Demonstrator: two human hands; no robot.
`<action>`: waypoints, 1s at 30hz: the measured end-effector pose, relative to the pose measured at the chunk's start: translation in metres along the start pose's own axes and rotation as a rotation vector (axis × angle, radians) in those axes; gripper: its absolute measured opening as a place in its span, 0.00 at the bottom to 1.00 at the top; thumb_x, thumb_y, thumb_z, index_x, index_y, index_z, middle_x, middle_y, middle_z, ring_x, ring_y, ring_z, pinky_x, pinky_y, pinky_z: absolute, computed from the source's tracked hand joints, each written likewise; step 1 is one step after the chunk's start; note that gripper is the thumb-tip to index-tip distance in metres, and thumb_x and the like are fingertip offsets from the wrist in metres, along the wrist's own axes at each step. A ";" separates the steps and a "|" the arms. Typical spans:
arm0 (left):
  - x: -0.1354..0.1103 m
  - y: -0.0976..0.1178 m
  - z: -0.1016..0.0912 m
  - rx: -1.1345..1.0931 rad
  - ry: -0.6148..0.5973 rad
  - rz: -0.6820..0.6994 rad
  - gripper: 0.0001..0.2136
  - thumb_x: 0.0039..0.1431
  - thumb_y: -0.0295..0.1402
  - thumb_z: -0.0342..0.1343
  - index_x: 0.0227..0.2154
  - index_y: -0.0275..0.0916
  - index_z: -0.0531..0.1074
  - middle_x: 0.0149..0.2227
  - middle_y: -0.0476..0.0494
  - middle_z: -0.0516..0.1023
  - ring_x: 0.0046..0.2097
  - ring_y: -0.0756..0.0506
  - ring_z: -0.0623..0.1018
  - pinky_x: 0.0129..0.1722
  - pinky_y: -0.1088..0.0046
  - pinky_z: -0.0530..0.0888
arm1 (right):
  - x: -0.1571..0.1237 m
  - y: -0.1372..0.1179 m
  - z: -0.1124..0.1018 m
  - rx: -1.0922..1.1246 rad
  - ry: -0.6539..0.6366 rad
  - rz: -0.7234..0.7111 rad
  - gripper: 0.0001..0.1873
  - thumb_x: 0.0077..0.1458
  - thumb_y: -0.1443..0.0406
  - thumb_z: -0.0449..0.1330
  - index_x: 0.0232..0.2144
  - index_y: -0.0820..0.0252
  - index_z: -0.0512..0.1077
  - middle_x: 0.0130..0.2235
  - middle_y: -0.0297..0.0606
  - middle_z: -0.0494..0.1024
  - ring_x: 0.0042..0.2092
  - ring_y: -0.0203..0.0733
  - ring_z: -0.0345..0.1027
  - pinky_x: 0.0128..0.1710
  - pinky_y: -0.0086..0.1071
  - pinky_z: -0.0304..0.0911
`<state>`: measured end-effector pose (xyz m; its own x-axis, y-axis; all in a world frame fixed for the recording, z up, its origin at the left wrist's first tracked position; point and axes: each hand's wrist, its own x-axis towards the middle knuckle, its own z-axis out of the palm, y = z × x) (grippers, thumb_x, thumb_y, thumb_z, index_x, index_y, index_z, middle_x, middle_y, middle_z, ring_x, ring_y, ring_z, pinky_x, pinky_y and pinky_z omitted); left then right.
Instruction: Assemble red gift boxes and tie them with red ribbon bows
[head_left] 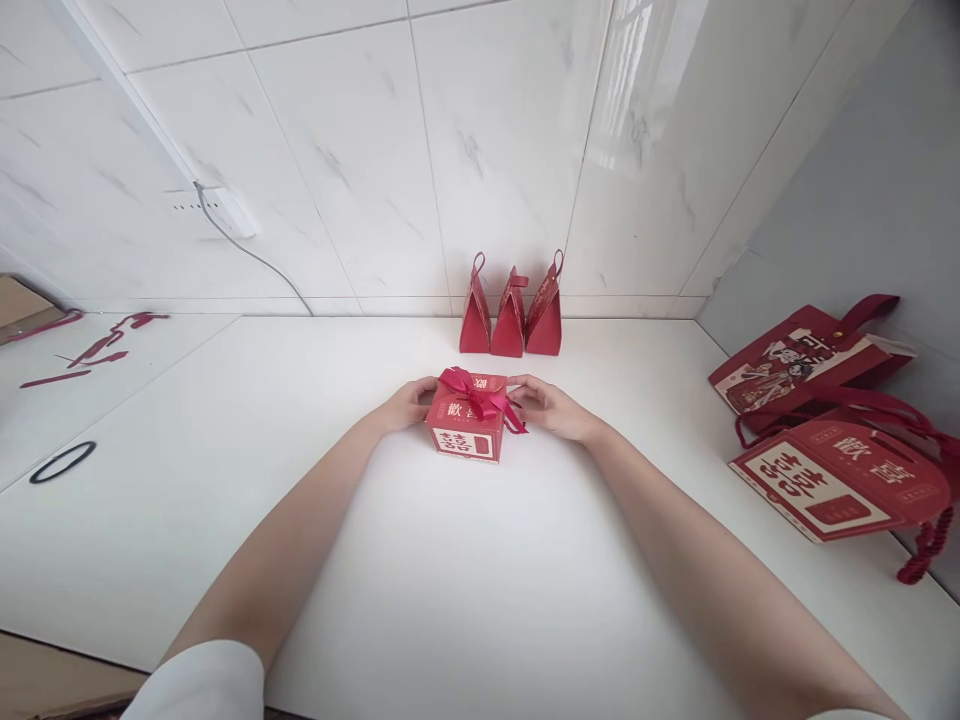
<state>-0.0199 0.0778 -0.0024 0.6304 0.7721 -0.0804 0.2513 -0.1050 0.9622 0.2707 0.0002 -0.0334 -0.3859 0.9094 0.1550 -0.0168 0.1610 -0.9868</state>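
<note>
A small red gift box (463,443) with cream and red lettering sits on the white tabletop in front of me. Tied across its top is a crimson ribbon bow (480,398), its tail hanging over the right side. My left hand (409,404) grips the box's left side, the fingertips partly hidden behind it. On the opposite side, my right hand (553,410) has its fingers curved against the rear right corner, with the thumb near the ribbon's tail. Between them both hands hold the box.
Three red triangular boxes (507,325) with loops stand by the tiled wall. Red printed gift bags (840,475) with cords lean at the right. Ribbon scraps (97,345), a black ring (63,462) and a cardboard box (26,305) lie left. A cable (259,258) runs from a wall socket.
</note>
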 end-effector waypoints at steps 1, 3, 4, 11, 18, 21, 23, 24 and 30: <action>0.002 -0.003 0.002 -0.012 0.041 0.006 0.22 0.38 0.33 0.68 0.41 0.37 0.75 0.45 0.41 0.77 0.50 0.37 0.74 0.48 0.62 0.70 | 0.001 0.002 0.001 -0.031 0.015 0.002 0.24 0.50 0.61 0.64 0.50 0.54 0.67 0.44 0.39 0.75 0.46 0.44 0.69 0.46 0.41 0.65; 0.004 -0.007 0.006 -0.056 0.126 0.011 0.20 0.34 0.31 0.69 0.36 0.37 0.75 0.43 0.43 0.78 0.48 0.38 0.74 0.47 0.63 0.70 | 0.003 0.004 0.002 -0.058 0.059 0.000 0.18 0.50 0.62 0.64 0.45 0.57 0.70 0.38 0.37 0.75 0.42 0.42 0.69 0.47 0.40 0.63; 0.005 -0.009 0.008 -0.084 0.163 0.010 0.18 0.35 0.31 0.68 0.34 0.37 0.74 0.41 0.44 0.78 0.46 0.39 0.75 0.45 0.64 0.71 | 0.003 0.003 0.002 -0.041 0.083 0.000 0.16 0.49 0.63 0.63 0.42 0.58 0.71 0.37 0.36 0.75 0.41 0.41 0.69 0.48 0.40 0.62; 0.009 -0.004 0.000 -0.440 0.441 0.002 0.09 0.48 0.35 0.57 0.21 0.39 0.62 0.25 0.49 0.74 0.28 0.51 0.74 0.26 0.76 0.69 | -0.008 -0.009 -0.015 0.414 0.270 0.040 0.12 0.49 0.64 0.60 0.39 0.53 0.71 0.17 0.23 0.58 0.24 0.35 0.61 0.44 0.37 0.65; 0.005 0.012 -0.020 -0.811 0.541 -0.030 0.11 0.47 0.28 0.53 0.18 0.39 0.55 0.16 0.54 0.62 0.19 0.56 0.67 0.18 0.83 0.67 | -0.011 -0.011 -0.034 0.597 0.529 -0.063 0.17 0.47 0.62 0.62 0.42 0.48 0.68 0.29 0.27 0.73 0.21 0.31 0.58 0.31 0.27 0.70; 0.003 0.018 -0.020 -0.896 0.537 -0.054 0.09 0.49 0.27 0.53 0.19 0.38 0.58 0.20 0.52 0.70 0.18 0.58 0.68 0.16 0.86 0.66 | -0.010 -0.012 -0.037 0.666 0.538 -0.097 0.19 0.47 0.63 0.60 0.44 0.48 0.68 0.48 0.30 0.75 0.25 0.30 0.64 0.30 0.26 0.70; 0.003 0.019 -0.020 -0.927 0.529 -0.068 0.07 0.51 0.28 0.53 0.21 0.37 0.62 0.24 0.50 0.74 0.17 0.59 0.67 0.14 0.87 0.66 | -0.010 -0.013 -0.038 0.731 0.502 -0.110 0.19 0.49 0.62 0.58 0.46 0.50 0.68 0.53 0.33 0.73 0.28 0.31 0.67 0.29 0.26 0.70; 0.004 0.019 -0.020 -0.935 0.529 -0.069 0.06 0.51 0.28 0.53 0.22 0.36 0.64 0.26 0.49 0.76 0.16 0.60 0.66 0.14 0.88 0.65 | -0.011 -0.014 -0.038 0.750 0.486 -0.113 0.20 0.49 0.61 0.57 0.47 0.50 0.67 0.54 0.35 0.72 0.30 0.32 0.68 0.29 0.26 0.70; 0.006 0.016 -0.021 -0.915 0.596 -0.007 0.07 0.52 0.28 0.52 0.21 0.35 0.64 0.33 0.46 0.79 0.16 0.62 0.65 0.13 0.89 0.64 | -0.011 -0.017 -0.036 0.619 0.480 -0.089 0.25 0.51 0.52 0.53 0.51 0.46 0.64 0.54 0.35 0.72 0.34 0.39 0.70 0.29 0.32 0.69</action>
<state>-0.0276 0.0935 0.0180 0.1121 0.9763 -0.1854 -0.5433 0.2164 0.8112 0.3089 0.0010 -0.0169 0.0794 0.9920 0.0983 -0.5938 0.1263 -0.7947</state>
